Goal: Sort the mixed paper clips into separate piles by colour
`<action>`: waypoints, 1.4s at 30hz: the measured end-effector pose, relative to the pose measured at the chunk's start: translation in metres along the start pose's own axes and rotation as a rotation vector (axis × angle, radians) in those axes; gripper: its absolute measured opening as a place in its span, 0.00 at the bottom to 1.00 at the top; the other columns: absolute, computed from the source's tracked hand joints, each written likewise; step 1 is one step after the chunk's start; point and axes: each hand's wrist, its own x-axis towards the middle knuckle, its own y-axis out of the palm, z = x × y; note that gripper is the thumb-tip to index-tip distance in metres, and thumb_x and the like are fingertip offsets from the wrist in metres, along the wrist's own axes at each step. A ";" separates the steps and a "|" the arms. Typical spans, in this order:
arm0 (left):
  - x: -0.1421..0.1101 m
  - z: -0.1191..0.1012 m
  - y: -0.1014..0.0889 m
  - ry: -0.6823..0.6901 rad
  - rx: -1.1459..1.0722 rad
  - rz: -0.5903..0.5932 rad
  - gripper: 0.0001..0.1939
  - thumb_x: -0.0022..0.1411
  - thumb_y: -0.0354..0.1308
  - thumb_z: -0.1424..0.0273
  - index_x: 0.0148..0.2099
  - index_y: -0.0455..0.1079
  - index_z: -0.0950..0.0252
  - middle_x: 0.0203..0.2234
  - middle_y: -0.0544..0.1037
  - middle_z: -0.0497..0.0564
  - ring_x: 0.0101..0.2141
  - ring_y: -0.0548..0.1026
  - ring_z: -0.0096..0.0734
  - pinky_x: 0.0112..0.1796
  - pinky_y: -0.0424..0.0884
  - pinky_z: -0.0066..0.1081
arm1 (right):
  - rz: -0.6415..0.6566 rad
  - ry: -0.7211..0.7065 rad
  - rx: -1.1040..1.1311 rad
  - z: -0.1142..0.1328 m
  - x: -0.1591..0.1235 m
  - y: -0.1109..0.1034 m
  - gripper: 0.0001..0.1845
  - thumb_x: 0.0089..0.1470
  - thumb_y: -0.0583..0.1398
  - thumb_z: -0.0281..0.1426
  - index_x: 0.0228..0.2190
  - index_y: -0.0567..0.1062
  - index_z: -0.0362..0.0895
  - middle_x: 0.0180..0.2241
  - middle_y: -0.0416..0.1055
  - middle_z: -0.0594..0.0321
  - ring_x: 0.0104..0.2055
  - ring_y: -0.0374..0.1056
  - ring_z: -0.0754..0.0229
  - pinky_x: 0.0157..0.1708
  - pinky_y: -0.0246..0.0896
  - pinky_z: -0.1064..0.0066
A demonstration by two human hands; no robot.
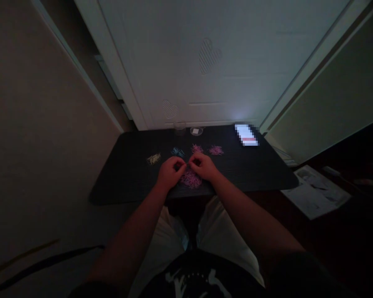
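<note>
Both my hands meet over a pile of small pink pieces [190,179] near the front edge of a dark low table [127,182]. My left hand [170,171] and my right hand [204,165] have their fingers pinched together, fingertips almost touching; what they pinch is too small and dark to tell. Beyond them lie small sorted heaps: a yellowish one [153,159], a blue one [177,152] and two pink ones [197,148] [216,150].
A clear cup [180,127] and a small round dish [196,131] stand at the table's far edge by a white door. A lit phone [246,135] lies at the far right. Papers [315,191] rest on the floor to the right. The room is dim.
</note>
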 end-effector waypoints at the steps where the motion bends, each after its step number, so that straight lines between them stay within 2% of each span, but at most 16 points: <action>1: 0.000 0.000 0.000 0.000 0.001 0.000 0.03 0.56 0.56 0.70 0.32 0.69 0.64 0.27 0.73 0.48 0.30 0.71 0.28 0.32 0.67 0.28 | -0.004 0.002 -0.005 0.000 0.000 0.000 0.02 0.47 0.58 0.27 0.24 0.70 0.42 0.24 0.65 0.65 0.26 0.61 0.65 0.28 0.55 0.73; 11: -0.001 0.002 0.000 -0.017 0.012 -0.021 0.03 0.55 0.56 0.70 0.31 0.68 0.64 0.26 0.73 0.48 0.29 0.71 0.29 0.31 0.67 0.28 | -0.039 0.017 -0.007 0.001 0.000 0.000 0.03 0.48 0.58 0.27 0.24 0.70 0.43 0.24 0.65 0.65 0.26 0.60 0.66 0.27 0.54 0.73; 17: 0.000 0.003 0.003 0.000 0.026 0.000 0.11 0.56 0.57 0.68 0.43 0.71 0.64 0.35 0.76 0.51 0.32 0.73 0.30 0.35 0.69 0.31 | 0.027 -0.034 0.057 0.000 -0.001 0.000 0.02 0.48 0.58 0.27 0.25 0.72 0.43 0.26 0.65 0.64 0.27 0.61 0.65 0.28 0.55 0.73; 24: 0.000 0.001 0.000 0.010 0.054 0.004 0.06 0.58 0.55 0.69 0.34 0.72 0.64 0.29 0.75 0.49 0.32 0.72 0.30 0.36 0.68 0.30 | 0.037 -0.007 0.046 0.001 -0.002 -0.001 0.02 0.48 0.60 0.28 0.26 0.73 0.43 0.25 0.66 0.65 0.26 0.60 0.66 0.27 0.56 0.73; 37: 0.000 0.003 0.001 -0.015 0.005 -0.046 0.04 0.57 0.56 0.70 0.34 0.70 0.64 0.28 0.74 0.48 0.30 0.72 0.28 0.34 0.68 0.29 | 0.016 0.032 0.067 -0.001 -0.002 -0.002 0.01 0.47 0.59 0.27 0.25 0.71 0.42 0.23 0.64 0.66 0.24 0.59 0.67 0.25 0.55 0.74; 42: 0.000 0.002 0.002 -0.026 -0.002 -0.010 0.07 0.56 0.57 0.68 0.37 0.71 0.65 0.30 0.76 0.49 0.31 0.73 0.29 0.34 0.69 0.30 | 0.023 0.037 0.079 -0.002 -0.002 -0.001 0.01 0.46 0.59 0.27 0.25 0.70 0.42 0.23 0.64 0.66 0.24 0.59 0.67 0.25 0.55 0.74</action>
